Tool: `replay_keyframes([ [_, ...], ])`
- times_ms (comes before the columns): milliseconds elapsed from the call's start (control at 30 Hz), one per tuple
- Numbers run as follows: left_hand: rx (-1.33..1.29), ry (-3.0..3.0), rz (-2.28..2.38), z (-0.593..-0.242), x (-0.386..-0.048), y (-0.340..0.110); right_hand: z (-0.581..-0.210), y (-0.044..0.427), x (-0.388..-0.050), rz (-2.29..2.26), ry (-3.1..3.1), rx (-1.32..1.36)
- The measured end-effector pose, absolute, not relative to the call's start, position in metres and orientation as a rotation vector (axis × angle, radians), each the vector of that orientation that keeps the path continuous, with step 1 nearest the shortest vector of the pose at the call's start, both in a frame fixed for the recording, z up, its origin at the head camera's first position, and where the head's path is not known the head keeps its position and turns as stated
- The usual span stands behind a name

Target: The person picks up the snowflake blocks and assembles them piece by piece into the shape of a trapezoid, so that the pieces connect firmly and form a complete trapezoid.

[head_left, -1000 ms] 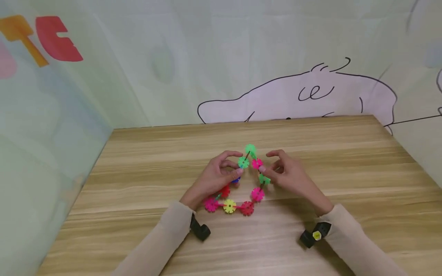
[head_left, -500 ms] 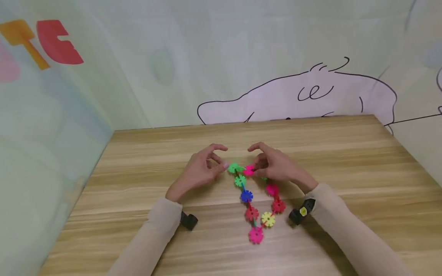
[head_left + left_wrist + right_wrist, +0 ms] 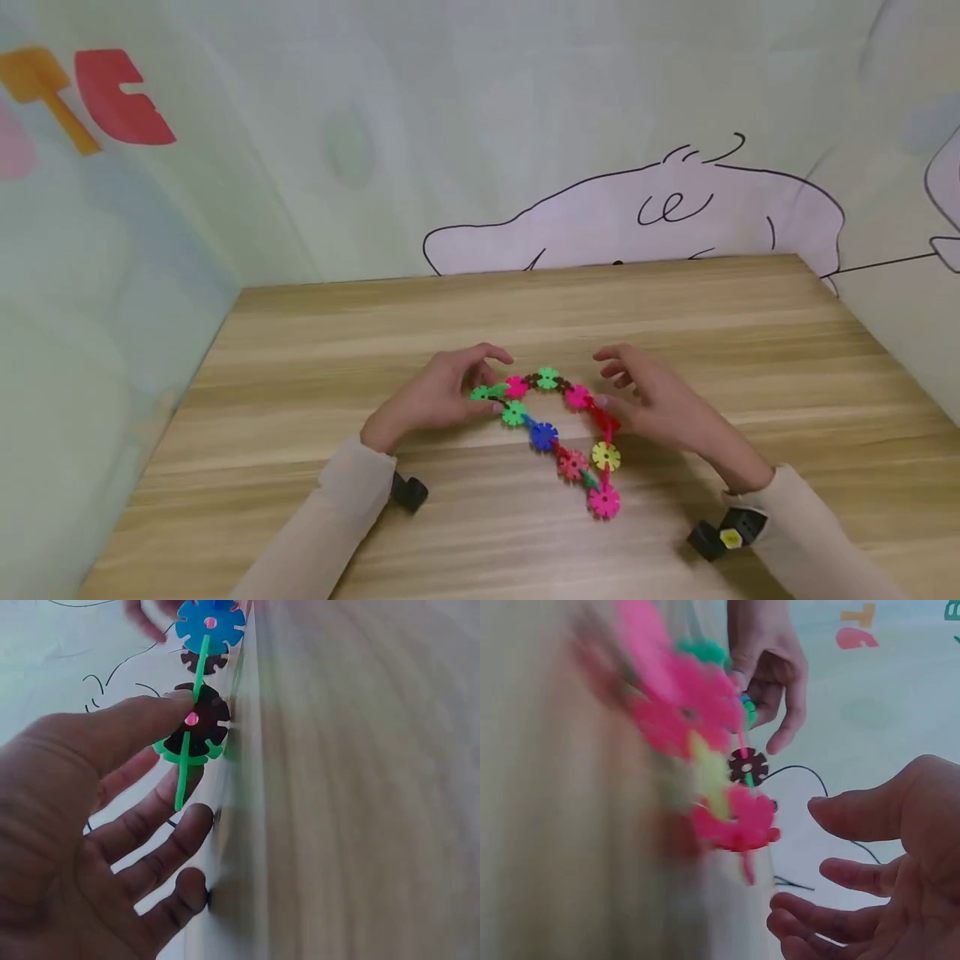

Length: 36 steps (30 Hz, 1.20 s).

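A closed chain of interlocking plastic snowflake discs lies between the hands in the head view, with a blue disc, a yellow disc and a pink disc along its near part. My left hand pinches the chain's left end by a green disc; in the left wrist view its thumb presses a dark brown disc. Beside the chain's right side is my right hand, thumb close to a red disc. The right wrist view has a gap between that thumb and the blurred pink discs.
The wood-grain table spreads around both hands. Behind it hangs a pale cloth backdrop with a cartoon outline. Each wrist carries a black camera, such as the right one.
The chain has swung and spread out, its left end drawn leftward. My left hand has gripped that end, while the right hand has moved right and let go of its pink disc.
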<state>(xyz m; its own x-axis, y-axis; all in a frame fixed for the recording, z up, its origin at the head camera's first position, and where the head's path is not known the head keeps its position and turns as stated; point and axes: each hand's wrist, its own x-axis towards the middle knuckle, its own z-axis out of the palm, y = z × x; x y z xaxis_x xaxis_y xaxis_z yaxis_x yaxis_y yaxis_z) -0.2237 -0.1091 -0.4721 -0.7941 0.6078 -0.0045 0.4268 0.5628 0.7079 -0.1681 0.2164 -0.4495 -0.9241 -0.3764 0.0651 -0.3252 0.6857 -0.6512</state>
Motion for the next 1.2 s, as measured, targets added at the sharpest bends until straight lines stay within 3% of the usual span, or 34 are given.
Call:
replay_keyframes([
  [333,0.708,2.606,1.035,-0.469,-0.208,-0.117,-0.469,0.235,-0.154,-1.193,2.874,-0.399],
  [633,0.713,2.568,1.13,-0.476,-0.202,-0.131,-0.486,0.237,-0.154,-1.267,2.844,-0.505],
  [900,0.483,2.37,1.737,-0.502,-0.202,-0.164,-0.506,0.23,-0.153,-1.395,2.808,-0.604],
  [1200,0.435,2.378,1.769,-0.506,-0.202,-0.162,-0.514,0.218,-0.155,-1.336,2.908,-0.701],
])
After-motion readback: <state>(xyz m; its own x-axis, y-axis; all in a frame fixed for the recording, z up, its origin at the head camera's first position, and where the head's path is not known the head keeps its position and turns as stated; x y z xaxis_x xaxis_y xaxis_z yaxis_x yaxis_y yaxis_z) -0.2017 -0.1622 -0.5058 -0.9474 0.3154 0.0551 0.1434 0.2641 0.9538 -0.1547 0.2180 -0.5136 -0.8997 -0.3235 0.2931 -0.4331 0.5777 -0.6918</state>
